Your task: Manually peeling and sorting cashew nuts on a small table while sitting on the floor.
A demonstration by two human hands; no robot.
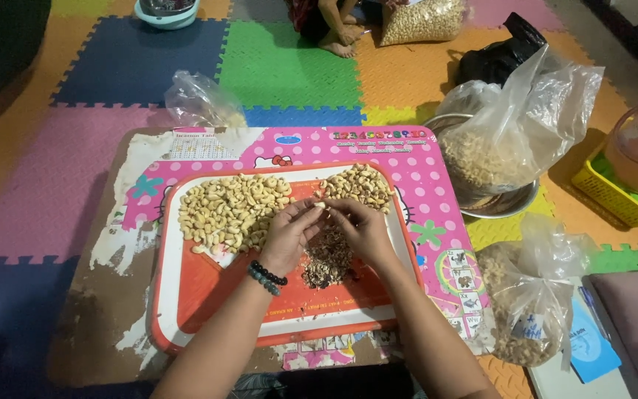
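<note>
A single pale cashew nut [320,205] is pinched between the fingertips of the left hand [289,235] and the right hand [362,225], both closed on it above the middle of the shallow orange plastic tray with a white rim [208,295]. A heap of pale peeled cashews [230,210] is held in the tray's far left part, a smaller heap of skin-on nuts [359,185] in its far right part, and a dark pile of brown skins [328,260] lies below the hands. The tray is set on a pink dotted low table [422,174]. To the right, an open clear plastic bag of nuts [496,144] is seated in a round metal bowl [515,203], and a knotted clear bag of nuts [529,303] is placed nearer.
</note>
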